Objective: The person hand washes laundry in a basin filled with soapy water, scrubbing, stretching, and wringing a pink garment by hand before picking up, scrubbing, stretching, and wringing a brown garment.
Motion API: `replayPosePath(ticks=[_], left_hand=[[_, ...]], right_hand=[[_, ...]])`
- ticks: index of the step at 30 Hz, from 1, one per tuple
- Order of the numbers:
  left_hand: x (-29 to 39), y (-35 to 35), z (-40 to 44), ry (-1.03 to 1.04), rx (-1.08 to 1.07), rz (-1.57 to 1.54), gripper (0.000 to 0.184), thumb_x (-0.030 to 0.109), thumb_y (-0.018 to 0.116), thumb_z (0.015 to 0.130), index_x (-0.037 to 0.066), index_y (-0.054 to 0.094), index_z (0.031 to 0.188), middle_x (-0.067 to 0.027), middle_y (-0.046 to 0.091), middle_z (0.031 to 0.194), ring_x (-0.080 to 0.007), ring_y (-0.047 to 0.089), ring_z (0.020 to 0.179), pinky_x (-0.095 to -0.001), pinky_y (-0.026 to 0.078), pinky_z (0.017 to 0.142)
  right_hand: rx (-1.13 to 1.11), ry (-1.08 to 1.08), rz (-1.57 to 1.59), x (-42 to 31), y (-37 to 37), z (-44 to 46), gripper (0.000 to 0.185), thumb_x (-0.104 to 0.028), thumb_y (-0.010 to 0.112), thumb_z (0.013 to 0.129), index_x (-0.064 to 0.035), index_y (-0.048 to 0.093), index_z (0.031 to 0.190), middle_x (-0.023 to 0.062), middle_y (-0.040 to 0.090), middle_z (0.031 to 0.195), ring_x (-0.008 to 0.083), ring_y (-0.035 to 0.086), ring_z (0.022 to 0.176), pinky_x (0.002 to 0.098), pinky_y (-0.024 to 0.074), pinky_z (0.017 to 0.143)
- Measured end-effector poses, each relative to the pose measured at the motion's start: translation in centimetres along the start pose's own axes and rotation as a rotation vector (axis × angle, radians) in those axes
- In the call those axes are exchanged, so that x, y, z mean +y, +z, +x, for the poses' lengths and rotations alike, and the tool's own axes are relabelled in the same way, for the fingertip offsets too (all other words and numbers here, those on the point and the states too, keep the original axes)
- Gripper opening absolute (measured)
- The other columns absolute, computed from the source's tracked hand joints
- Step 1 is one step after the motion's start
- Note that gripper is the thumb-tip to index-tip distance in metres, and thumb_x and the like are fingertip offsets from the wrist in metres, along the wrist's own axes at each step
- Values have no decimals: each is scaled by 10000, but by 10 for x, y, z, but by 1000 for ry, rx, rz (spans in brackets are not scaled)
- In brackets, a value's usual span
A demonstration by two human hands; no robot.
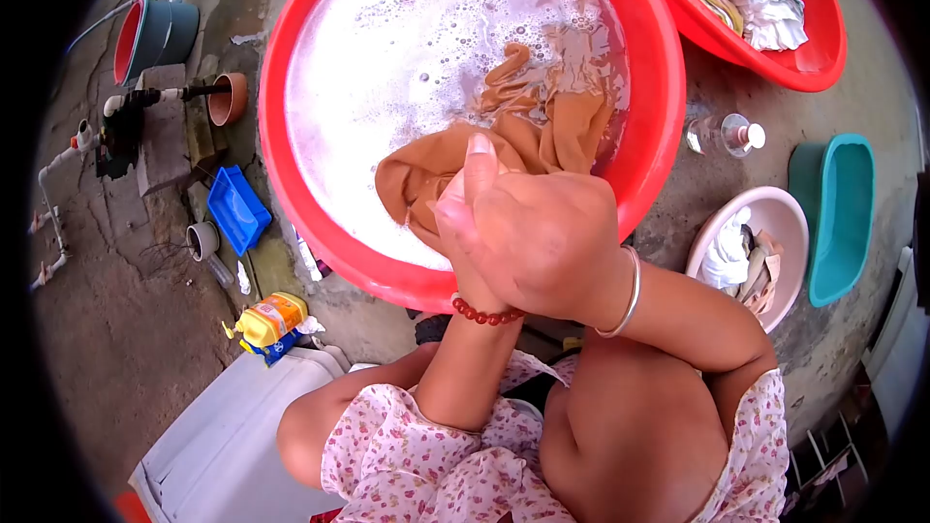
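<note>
A brown cloth (572,131) lies bunched in the soapy water of a large red basin (668,126), one fold rising to the hands near the basin's front edge. My right hand (557,232), with a silver bangle at its wrist, is closed in a fist around part of this cloth. Directly beside and partly beneath it, my left hand (460,232), with a red bead bracelet at its wrist, is closed at the cloth too. The right hand hides most of the left one's fingers. White suds cover the left part of the water.
A second red basin (823,48) with clothes stands upper right. Below it are a clear bottle (722,135), a pink basin (799,223) with cloths and a teal tub (843,223). At left are a blue basket (237,208), a yellow container (271,320) and pipes.
</note>
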State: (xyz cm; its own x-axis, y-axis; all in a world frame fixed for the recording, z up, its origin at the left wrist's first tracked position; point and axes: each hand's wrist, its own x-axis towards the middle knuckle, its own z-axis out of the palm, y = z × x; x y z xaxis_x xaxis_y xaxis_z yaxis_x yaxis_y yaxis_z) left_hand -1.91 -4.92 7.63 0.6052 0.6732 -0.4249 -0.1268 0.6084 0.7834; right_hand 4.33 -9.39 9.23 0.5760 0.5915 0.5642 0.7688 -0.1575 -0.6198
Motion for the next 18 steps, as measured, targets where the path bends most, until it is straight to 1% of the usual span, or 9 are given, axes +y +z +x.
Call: replayPosePath(ticks=[5, 7, 9, 10, 13, 15, 16, 17, 18], left_hand=[[4, 31, -5, -132, 215, 10, 327, 275, 452, 962, 11, 589, 825, 43, 532, 686, -25, 431, 583, -204, 348, 512], [1, 7, -4, -176, -18, 11, 411, 347, 366, 983, 26, 518, 1189, -1, 553, 870, -83, 520, 777, -228, 447, 739], [-8, -14, 6, -4, -299, -137, 454, 409, 353, 973, 48, 515, 1196, -3, 543, 905, -83, 522, 803, -227, 444, 739], [-10, -7, 0, -43, -134, -73, 317, 344, 387, 973, 56, 521, 965, 23, 527, 809, -56, 493, 733, -217, 407, 640], [-5, 6, -6, -95, -46, -100, 412, 385, 377, 972, 47, 529, 1150, -20, 558, 937, -96, 536, 817, -242, 451, 788], [0, 15, -5, -97, 5, 45, 356, 341, 381, 977, 33, 546, 1042, -26, 558, 878, -92, 537, 780, -240, 454, 761], [1, 14, -5, -90, 28, 85, 340, 321, 381, 979, 28, 554, 976, -28, 553, 840, -87, 529, 749, -237, 452, 730], [3, 13, -3, -84, 51, 126, 339, 301, 382, 982, 24, 563, 909, -29, 548, 803, -82, 521, 717, -235, 449, 699], [9, 3, 0, -45, -55, 180, 362, 311, 376, 983, 26, 555, 850, -30, 536, 779, -81, 488, 680, -233, 419, 654]], right_hand=[[-71, 100, -84, 50, 9, 3, 242, -116, 631, 784, -68, 519, 576, 62, 446, 506, 224, 450, 423, 341, 328, 379], [-102, 72, -11, 24, -5, 4, 246, -117, 639, 781, -74, 519, 571, 66, 451, 501, 220, 456, 423, 344, 329, 376], [-53, 37, -6, 3, -1, -7, 246, -121, 647, 775, -69, 521, 571, 63, 453, 503, 221, 455, 420, 339, 330, 378], [-34, 23, -6, 1, 1, -9, 246, -122, 649, 774, -67, 522, 571, 62, 453, 504, 221, 455, 419, 338, 330, 379], [-40, -1, 20, 37, 1, 2, 270, -138, 650, 790, -55, 517, 570, 77, 458, 501, 218, 414, 406, 322, 319, 384], [-191, 336, 164, 57, -3, 10, 362, -231, 598, 836, -80, 502, 522, 60, 454, 453, 214, 464, 410, 315, 329, 388], [-155, 405, 314, 59, -2, 7, 459, -274, 567, 888, -64, 471, 492, 19, 449, 431, 133, 438, 400, 277, 298, 389], [-157, 411, 316, 56, -9, 6, 459, -274, 567, 888, -64, 471, 492, 19, 449, 431, 133, 438, 400, 277, 298, 389], [-144, 632, 587, 52, -20, 10, 480, -291, 550, 906, -56, 460, 498, -15, 418, 442, 88, 407, 424, 265, 279, 391]])
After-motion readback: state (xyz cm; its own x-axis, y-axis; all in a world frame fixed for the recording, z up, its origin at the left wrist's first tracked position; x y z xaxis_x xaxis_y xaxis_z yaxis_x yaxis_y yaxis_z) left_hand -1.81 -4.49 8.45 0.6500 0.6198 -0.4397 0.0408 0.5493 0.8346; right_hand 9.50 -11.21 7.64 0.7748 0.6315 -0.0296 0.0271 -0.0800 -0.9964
